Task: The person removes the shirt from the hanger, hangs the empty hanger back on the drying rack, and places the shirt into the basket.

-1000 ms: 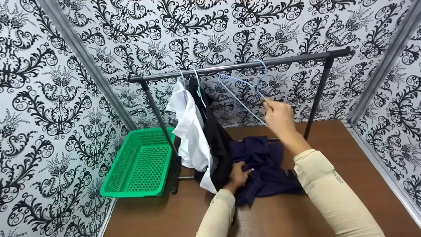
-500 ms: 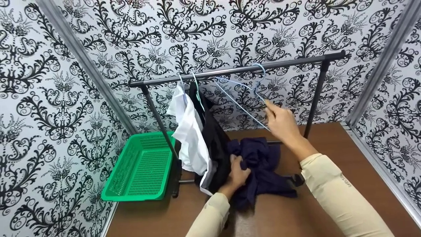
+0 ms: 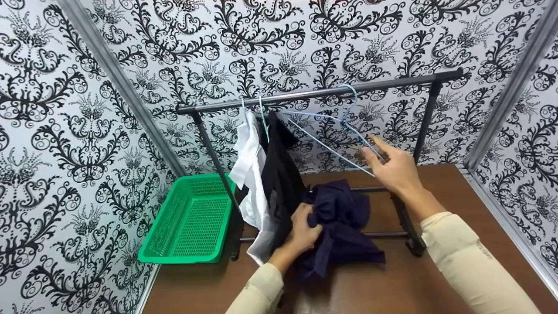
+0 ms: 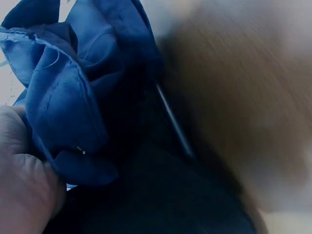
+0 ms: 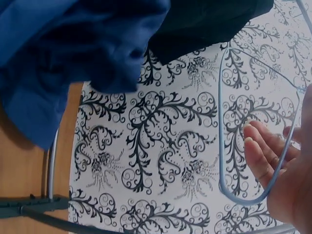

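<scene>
My left hand (image 3: 303,229) grips a crumpled navy blue garment (image 3: 338,213), its fingers sunk in the bunched cloth. The garment hangs from that hand over the rack's low bars, and its stitched edge shows in the left wrist view. Higher up on the right, my right hand (image 3: 399,170) holds the right end of a light blue hanger (image 5: 221,126), fingers reaching through its loop. The hanger's hook sits over the rail (image 3: 305,95), with no clothing on it. A black garment (image 3: 281,174) hangs beside my left hand.
A white garment (image 3: 250,168) hangs left of the black one on the same dark metal rack. On the left stands a green plastic basket (image 3: 178,259). Brown tabletop (image 3: 357,292) lies under the rack, with patterned walls around it.
My right hand has shifted right and slightly down along the hanger, with its fingers now through the loop. My left hand has drawn the navy garment slightly left.
</scene>
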A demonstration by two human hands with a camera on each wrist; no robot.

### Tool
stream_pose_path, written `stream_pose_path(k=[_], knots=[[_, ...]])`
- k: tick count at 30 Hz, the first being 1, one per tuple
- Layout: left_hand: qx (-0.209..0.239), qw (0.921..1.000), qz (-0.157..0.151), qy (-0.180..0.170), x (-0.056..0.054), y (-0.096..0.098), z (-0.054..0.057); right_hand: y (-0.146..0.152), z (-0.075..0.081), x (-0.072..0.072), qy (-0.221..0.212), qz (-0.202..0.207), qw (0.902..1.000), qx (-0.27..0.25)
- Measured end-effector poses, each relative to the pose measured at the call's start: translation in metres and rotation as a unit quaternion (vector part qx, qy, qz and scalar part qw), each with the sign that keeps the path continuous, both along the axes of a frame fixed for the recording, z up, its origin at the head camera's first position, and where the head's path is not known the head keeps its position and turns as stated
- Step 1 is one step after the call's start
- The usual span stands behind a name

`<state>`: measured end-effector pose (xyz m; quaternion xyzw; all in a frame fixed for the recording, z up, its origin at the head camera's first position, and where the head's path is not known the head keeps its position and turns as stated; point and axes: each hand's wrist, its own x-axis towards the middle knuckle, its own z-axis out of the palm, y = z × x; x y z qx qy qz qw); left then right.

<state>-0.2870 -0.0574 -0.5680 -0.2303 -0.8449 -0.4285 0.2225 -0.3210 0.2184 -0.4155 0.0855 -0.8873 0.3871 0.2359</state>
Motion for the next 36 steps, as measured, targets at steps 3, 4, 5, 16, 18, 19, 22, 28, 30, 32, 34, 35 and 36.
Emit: stream_pose_path(k=[3,4,5,16,18,19,22,28,30,32,34,35,36], knots=[[0.014,0.9998,-0.012,-0.005,0.004,-0.01,0.003,0.004,0.001,0.002,0.01,0.009,0.9998,-0.011],[0.019,0.9997,-0.013,-0.01,0.004,-0.013,0.004,0.005,0.001,0.003,0.014,0.014,0.9997,-0.015],[0.025,0.9995,-0.014,-0.016,0.005,-0.016,0.004,0.006,0.001,0.004,0.015,0.019,0.9995,-0.018],[0.146,0.9702,0.036,-0.19,0.017,-0.035,-0.001,0.028,0.004,0.011,-0.008,0.014,0.9999,0.001],[0.166,0.9587,0.048,-0.226,0.021,-0.038,-0.002,0.039,0.003,0.013,-0.009,0.016,0.9998,-0.008],[0.173,0.9537,0.052,-0.24,0.023,-0.04,-0.001,0.045,0.002,0.013,-0.013,0.018,0.9996,-0.016],[0.189,0.9458,0.055,-0.259,0.026,-0.047,-0.002,0.062,0.0,0.014,-0.026,0.024,0.9983,-0.047],[0.177,0.9476,0.058,-0.259,0.028,-0.065,-0.001,0.09,-0.011,0.013,-0.033,0.023,0.995,-0.092],[0.166,0.9478,0.061,-0.266,0.03,-0.071,0.0,0.096,-0.017,0.013,-0.029,0.015,0.9952,-0.092],[0.161,0.9438,0.066,-0.281,0.031,-0.078,0.002,0.101,-0.023,0.014,-0.031,0.009,0.9956,-0.088],[0.159,0.9405,0.068,-0.293,0.033,-0.085,0.003,0.104,-0.029,0.015,-0.04,0.002,0.996,-0.08],[0.159,0.9393,0.068,-0.296,0.033,-0.088,0.003,0.106,-0.032,0.016,-0.044,-0.002,0.9962,-0.075],[0.159,0.9382,0.067,-0.3,0.033,-0.091,0.003,0.107,-0.035,0.017,-0.047,-0.006,0.9965,-0.069]])
